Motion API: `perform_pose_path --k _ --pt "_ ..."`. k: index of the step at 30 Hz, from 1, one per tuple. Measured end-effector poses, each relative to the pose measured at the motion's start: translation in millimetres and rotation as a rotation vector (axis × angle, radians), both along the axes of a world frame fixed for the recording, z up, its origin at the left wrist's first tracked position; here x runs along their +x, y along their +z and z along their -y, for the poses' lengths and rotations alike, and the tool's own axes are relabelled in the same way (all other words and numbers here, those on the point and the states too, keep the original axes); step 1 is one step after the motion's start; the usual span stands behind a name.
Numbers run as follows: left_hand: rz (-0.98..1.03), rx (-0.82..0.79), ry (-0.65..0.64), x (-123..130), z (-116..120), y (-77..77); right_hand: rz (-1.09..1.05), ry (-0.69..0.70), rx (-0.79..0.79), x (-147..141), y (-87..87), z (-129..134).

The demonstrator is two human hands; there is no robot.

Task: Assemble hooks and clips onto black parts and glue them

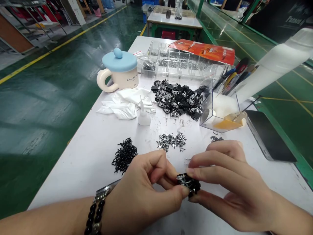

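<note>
My left hand [144,186] and my right hand [234,182] meet just above the white table [80,173], pinching a small black-and-silver metal assembly [188,184] between their fingertips. Its exact shape is partly hidden by my fingers. Beyond my hands lies a small heap of silver metal clips [171,141]. A larger pile of black-and-silver metal clips [177,99] lies farther back. To the left of my left hand is a tangle of thin black pieces [124,155].
A clear compartment tray [181,62] and an orange package [202,50] stand at the far end. A lidded mug [118,70], white cloth [127,103], and a plastic squeeze bottle [143,115] are on the left. On the right are a clear acrylic box [218,112], hand tools [234,76], and a dark tablet [270,135].
</note>
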State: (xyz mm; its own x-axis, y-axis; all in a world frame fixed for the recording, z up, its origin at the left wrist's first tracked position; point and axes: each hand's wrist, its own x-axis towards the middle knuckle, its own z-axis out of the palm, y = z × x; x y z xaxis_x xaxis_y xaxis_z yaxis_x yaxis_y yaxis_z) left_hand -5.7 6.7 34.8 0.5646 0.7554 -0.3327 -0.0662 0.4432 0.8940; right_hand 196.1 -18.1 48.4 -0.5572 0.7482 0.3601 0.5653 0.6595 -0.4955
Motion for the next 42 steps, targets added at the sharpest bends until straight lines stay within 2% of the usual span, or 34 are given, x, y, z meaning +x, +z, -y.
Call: perform_pose_path --k 5,13,25,30,42 --pt "0.017 -0.085 -0.005 0 -1 -0.3 -0.008 0.0 -0.024 1 -1.2 -1" --pt "0.21 -0.295 -0.031 2 -8 -3.0 -0.038 -0.002 -0.118 4 -4.3 -6" --pt "0.214 -0.373 -0.027 1 -11 -4.2 -0.046 -0.055 -0.171 5 -4.0 -9" --pt "0.213 -0.352 -0.03 3 -12 -3.9 -0.063 -0.064 -0.173 2 -4.3 -7" --pt "0.17 -0.355 -0.005 2 -8 -3.6 -0.025 -0.048 -0.098 1 -4.5 -6"
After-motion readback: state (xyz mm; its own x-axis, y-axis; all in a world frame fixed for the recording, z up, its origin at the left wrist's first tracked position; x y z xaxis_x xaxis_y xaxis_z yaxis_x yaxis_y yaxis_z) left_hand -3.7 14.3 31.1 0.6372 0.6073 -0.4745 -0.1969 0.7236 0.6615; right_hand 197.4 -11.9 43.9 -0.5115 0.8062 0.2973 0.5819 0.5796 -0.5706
